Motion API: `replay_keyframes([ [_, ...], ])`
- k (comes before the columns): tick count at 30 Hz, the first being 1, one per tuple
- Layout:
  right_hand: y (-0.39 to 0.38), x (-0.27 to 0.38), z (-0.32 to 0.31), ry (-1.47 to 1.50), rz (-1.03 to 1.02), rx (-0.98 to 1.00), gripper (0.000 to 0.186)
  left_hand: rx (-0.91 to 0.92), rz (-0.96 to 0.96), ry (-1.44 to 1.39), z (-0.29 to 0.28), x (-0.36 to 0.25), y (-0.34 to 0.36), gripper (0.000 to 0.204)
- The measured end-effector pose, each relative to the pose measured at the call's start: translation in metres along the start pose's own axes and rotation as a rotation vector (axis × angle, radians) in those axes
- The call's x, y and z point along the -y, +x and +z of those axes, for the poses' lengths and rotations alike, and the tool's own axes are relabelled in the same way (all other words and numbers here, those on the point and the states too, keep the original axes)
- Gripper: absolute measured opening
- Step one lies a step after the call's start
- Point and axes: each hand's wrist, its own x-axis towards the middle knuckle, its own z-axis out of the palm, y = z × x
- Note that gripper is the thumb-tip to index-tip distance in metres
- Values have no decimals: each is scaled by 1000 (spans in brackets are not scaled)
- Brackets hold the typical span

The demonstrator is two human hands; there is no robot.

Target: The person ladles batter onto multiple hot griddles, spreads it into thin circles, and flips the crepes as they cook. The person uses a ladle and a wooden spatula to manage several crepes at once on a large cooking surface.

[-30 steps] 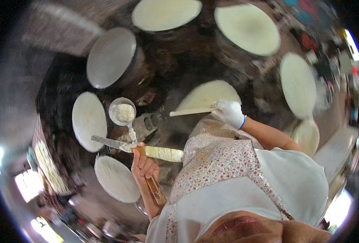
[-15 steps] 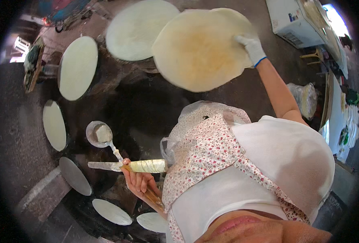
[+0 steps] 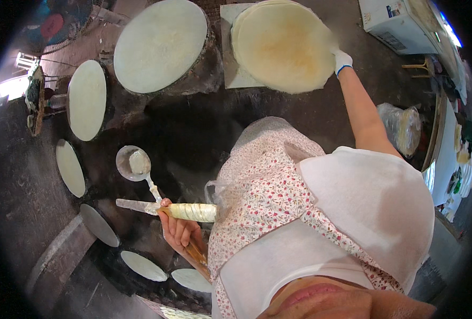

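Note:
My right hand point(image 3: 341, 59), in a white glove with a blue cuff, is at the right edge of a large round flatbread point(image 3: 283, 45), pale with a browned middle. Its fingers seem closed on that edge, partly hidden by it. The flatbread lies over other pale rounds on a square white board point(image 3: 243, 78). Bare and closed, my left hand point(image 3: 181, 229) grips a ladle point(image 3: 133, 164) by its wooden handle, with white batter in the bowl. Held crosswise in the same hand is a flat-bladed spatula point(image 3: 193, 212), its thick handle wrapped in pale material.
Several round plates curve around the left, bearing pale sheets, such as the large round sheet point(image 3: 160, 47); one disc point(image 3: 99, 225) looks grey. A fan point(image 3: 52, 26) stands at the far left. On the right are a white cabinet point(image 3: 387, 24) and a plastic-wrapped bundle point(image 3: 401, 127).
My right hand has brought the browned flatbread from the air down over the white board, which has come into view. My left hand keeps its hold on the ladle and spatula.

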Motion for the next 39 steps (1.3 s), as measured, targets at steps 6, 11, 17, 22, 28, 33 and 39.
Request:
replay_keyframes([
  [6,53,18,12,-305,-78,94,57,-28,52,39,2,6,-1,33],
  [11,36,35,58,-675,25,-266,74,-167,216,79,11,20,-1,32],
  [17,-98,78,96,-1024,-784,60,59,-467,311,-114,-35,14,-33,33],
  [22,-398,43,202,-852,-1,1811,69,-243,320,126,-54,59,-48,35],
  [28,-608,16,126,-1399,-691,2555,71,-750,694,0,-79,168,-123,36],
  [33,-628,-32,39,-1123,-281,2779,63,-661,1246,-287,-150,302,-241,56],
  [39,-685,-145,-23,-1580,-320,2913,61,-2133,1172,424,-388,326,-348,53],
])
